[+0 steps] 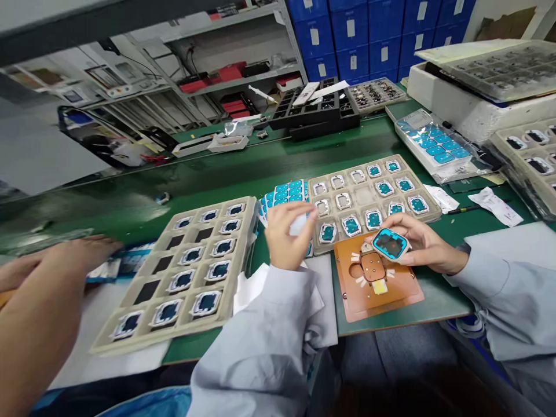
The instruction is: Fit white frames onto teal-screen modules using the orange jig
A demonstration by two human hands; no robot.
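Note:
My right hand (pixel 423 243) grips a small rounded-square watch case (pixel 390 244) with a bright blue border and a dark middle, tilted up above the orange-brown fixture plate (pixel 406 292). That plate has a rounded recess, white tabs and a yellow patch. My left hand (pixel 286 234) is raised beside it, thumb and index tips brought together in a pinch; what lies between them, if anything, is too small to make out. Behind the hands a plastic tray (pixel 364 194) holds similar cases, several with blue faces. Printed blue sticker sheets (pixel 282 192) lie partly behind my left hand.
To the left stands another tray (pixel 204 234) of dark-centred cases. A co-worker's arm (pixel 47 313) reaches in at far left. Bagged blue stickers (pixel 434 142), a white foam box (pixel 452 98) and black trays (pixel 315 113) sit farther back. Crumpled white paper (pixel 497 207) is at right.

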